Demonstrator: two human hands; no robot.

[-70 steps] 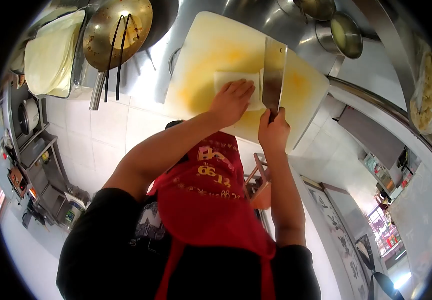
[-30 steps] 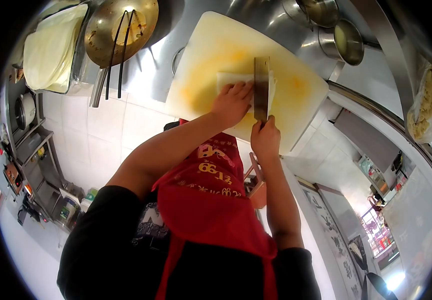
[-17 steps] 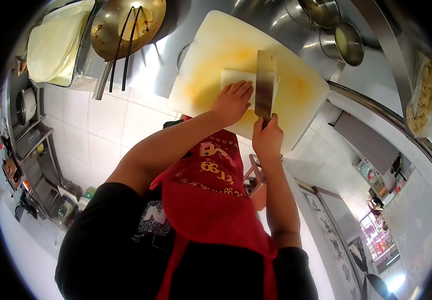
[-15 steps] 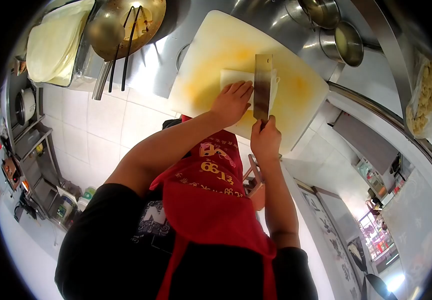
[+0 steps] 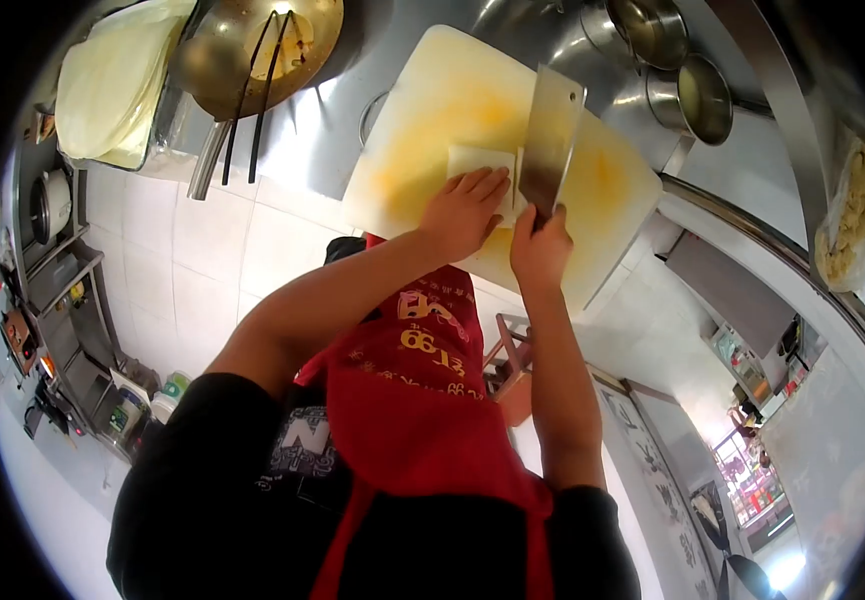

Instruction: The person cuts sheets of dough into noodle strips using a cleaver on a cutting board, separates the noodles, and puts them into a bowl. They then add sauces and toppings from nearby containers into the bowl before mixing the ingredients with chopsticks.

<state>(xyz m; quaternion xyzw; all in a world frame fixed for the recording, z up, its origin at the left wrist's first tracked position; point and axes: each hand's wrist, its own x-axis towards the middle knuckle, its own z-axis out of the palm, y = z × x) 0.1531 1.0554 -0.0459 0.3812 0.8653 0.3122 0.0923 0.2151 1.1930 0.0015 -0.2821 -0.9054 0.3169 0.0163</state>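
Note:
My right hand (image 5: pixel 544 246) is wrapped round the handle of a cleaver (image 5: pixel 552 130), whose broad face now shows. Its blade lies to the right of a pale, folded flat sheet (image 5: pixel 472 159), perhaps dough, on the white cutting board (image 5: pixel 402 110). My left hand (image 5: pixel 465 212) rests flat on the sheet with its fingers stretched forward. Along the sheet's right side runs a thin dark line, with a narrow pale strip beyond it, partly hidden by the cleaver. Yellow stains mark the board.
A wok (image 5: pixel 282 70) with black chopsticks (image 5: pixel 261 120) stands to the left, beside a stack of pale sheets (image 5: pixel 112 90). Metal pots (image 5: pixel 690 100) are at the upper right. A plastic bag of pale food (image 5: pixel 849 220) is at the far right.
The cleaver has moved right and away from the sheet's edge, and its blade has tilted to show more of its face. My left hand has stayed almost in place on the sheet.

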